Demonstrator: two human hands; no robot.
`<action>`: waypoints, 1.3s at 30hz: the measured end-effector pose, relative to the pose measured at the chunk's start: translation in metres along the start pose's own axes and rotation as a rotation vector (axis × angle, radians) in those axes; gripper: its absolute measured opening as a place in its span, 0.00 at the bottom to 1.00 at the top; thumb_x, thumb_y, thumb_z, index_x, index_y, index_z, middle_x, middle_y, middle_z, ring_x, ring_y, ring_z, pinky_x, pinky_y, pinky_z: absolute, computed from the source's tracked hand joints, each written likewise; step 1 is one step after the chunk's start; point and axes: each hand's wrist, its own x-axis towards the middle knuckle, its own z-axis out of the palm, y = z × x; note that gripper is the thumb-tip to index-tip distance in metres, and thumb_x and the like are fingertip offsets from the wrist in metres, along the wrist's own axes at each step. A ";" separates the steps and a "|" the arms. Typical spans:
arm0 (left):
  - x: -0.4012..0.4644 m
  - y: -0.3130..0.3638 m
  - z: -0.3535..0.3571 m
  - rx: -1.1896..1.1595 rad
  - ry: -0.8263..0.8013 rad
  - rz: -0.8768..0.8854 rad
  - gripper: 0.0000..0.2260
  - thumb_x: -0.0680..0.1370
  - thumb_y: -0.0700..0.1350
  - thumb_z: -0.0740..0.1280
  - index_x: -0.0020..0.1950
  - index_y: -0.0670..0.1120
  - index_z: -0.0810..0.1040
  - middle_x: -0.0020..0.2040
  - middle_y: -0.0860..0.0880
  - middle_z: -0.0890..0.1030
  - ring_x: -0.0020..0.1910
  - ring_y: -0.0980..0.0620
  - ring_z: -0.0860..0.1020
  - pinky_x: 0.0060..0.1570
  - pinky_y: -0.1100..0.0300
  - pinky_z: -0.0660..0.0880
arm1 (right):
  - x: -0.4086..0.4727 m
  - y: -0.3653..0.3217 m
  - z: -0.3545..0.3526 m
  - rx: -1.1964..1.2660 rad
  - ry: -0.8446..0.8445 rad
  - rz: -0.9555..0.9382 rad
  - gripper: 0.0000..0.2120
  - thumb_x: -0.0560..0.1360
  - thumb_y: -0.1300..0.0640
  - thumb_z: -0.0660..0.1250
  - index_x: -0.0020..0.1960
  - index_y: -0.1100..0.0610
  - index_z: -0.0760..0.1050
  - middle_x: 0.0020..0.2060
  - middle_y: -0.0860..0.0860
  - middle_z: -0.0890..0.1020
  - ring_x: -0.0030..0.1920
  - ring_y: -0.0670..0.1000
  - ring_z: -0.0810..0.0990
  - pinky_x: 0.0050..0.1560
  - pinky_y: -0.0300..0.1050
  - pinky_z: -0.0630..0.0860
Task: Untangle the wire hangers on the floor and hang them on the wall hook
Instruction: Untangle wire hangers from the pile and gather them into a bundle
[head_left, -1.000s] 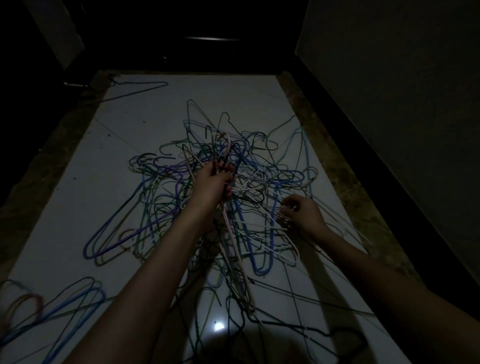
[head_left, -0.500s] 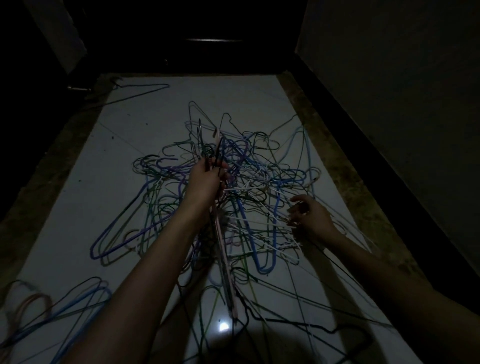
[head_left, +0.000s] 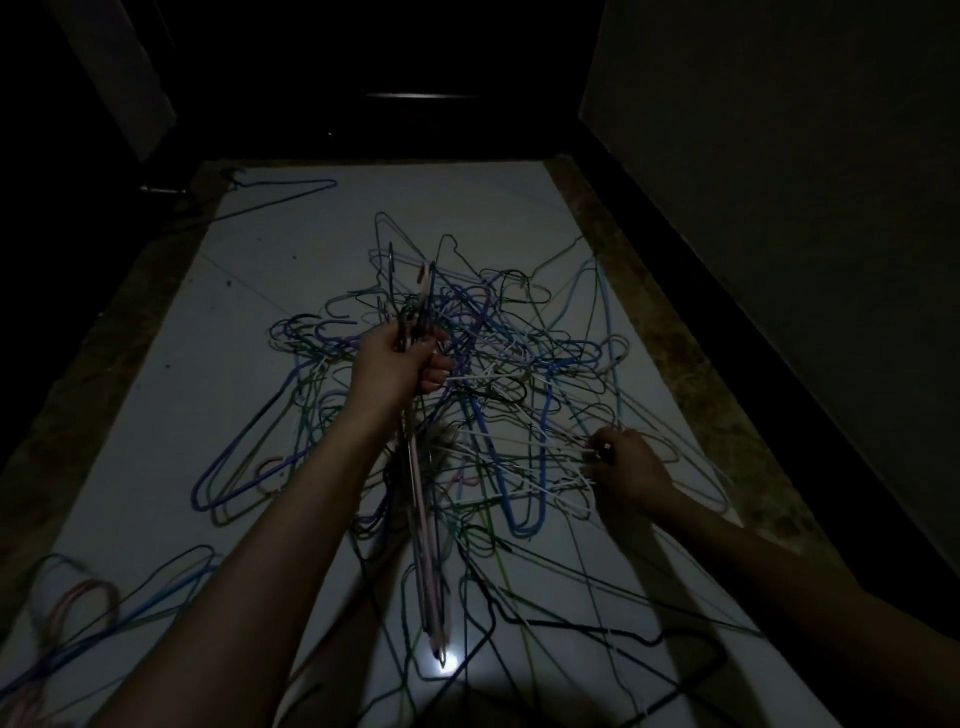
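A tangled heap of wire hangers (head_left: 519, 364) in blue, green, white and pink lies on the pale floor in dim light. My left hand (head_left: 400, 364) is raised over the heap and closed around a bunch of hangers (head_left: 426, 519), whose hooks stick up past my fingers and whose bodies hang down toward me. My right hand (head_left: 626, 467) is low at the heap's right side, fingers pinched on a white hanger wire (head_left: 535, 457). No wall hook shows in this view.
A single dark hanger (head_left: 291, 195) lies far back left. More loose hangers (head_left: 104, 613) lie near left, and dark ones (head_left: 597, 629) in front of me. A wall with a dark skirting (head_left: 727, 291) runs along the right. The far end is dark.
My left hand has lifted its bunch of hangers a little higher and farther from me. My right hand has slid rightward and nearer along the heap's edge, still pinching wires.
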 end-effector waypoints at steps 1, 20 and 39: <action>-0.002 0.002 -0.001 -0.004 -0.006 -0.003 0.06 0.81 0.35 0.57 0.51 0.38 0.73 0.33 0.43 0.75 0.19 0.62 0.72 0.23 0.70 0.68 | -0.001 -0.001 0.000 0.001 0.023 0.004 0.11 0.72 0.60 0.70 0.54 0.57 0.76 0.52 0.57 0.79 0.50 0.55 0.79 0.49 0.46 0.75; -0.024 0.043 -0.014 -0.022 -0.057 -0.098 0.11 0.80 0.32 0.57 0.40 0.42 0.71 0.34 0.43 0.75 0.30 0.51 0.74 0.22 0.68 0.73 | -0.048 -0.052 -0.106 0.478 0.018 -0.073 0.11 0.78 0.69 0.59 0.55 0.64 0.77 0.42 0.59 0.78 0.32 0.48 0.74 0.30 0.38 0.67; -0.037 0.067 -0.041 -0.174 -0.142 -0.284 0.12 0.77 0.28 0.57 0.45 0.43 0.75 0.41 0.41 0.78 0.37 0.49 0.78 0.36 0.59 0.77 | -0.069 -0.180 -0.100 0.798 -0.071 -0.282 0.15 0.78 0.68 0.60 0.62 0.59 0.74 0.56 0.55 0.77 0.48 0.54 0.78 0.45 0.45 0.80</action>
